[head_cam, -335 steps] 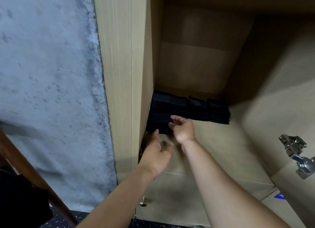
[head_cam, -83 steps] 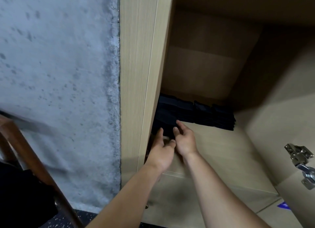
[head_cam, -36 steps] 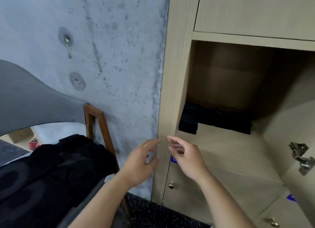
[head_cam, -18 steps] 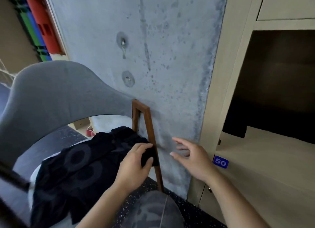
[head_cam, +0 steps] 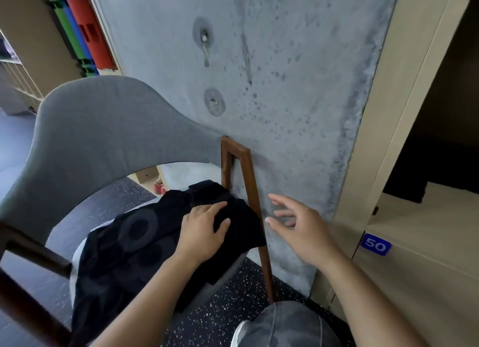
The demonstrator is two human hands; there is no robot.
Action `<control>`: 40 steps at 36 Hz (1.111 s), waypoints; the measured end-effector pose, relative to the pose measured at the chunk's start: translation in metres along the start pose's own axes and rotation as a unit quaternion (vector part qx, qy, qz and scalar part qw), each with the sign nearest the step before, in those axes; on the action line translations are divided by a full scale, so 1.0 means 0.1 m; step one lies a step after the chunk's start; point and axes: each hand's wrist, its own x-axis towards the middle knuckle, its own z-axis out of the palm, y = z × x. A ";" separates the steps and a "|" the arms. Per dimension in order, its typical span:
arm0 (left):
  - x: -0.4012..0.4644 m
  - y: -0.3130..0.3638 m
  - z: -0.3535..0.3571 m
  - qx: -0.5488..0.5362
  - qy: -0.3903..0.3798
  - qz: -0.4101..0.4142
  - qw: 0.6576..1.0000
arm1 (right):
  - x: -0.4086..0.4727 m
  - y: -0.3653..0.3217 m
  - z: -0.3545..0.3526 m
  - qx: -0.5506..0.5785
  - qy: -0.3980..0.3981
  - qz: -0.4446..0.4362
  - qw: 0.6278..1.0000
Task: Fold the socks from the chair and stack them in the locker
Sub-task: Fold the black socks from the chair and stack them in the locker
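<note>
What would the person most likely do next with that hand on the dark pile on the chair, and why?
Probably close the left hand on one sock and lift it. That hand rests on the pile of dark socks on the chair, thumb and fingers spread over the fabric. The right hand hovers open beside it, holding nothing. The locker stands open to the right.
</note>
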 end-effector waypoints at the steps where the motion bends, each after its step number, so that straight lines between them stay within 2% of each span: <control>1: -0.01 0.00 0.02 0.009 -0.001 0.004 1.000 | 0.00 -0.01 0.00 0.002 0.000 0.000 1.000; 12: 0.04 0.03 0.16 0.062 -0.024 0.016 0.998 | 0.02 0.02 0.05 0.015 -0.015 0.009 1.000; 26: 0.18 0.12 0.16 0.035 -0.064 -0.022 0.997 | 0.03 0.05 0.07 0.007 -0.014 0.014 1.000; 33: 0.18 0.07 0.14 -0.030 -0.041 -0.036 0.998 | 0.03 0.06 0.04 0.005 -0.012 0.015 1.000; 40: 0.11 0.09 0.03 -0.138 0.029 -0.024 0.990 | -0.01 0.03 0.00 0.001 -0.007 0.014 1.000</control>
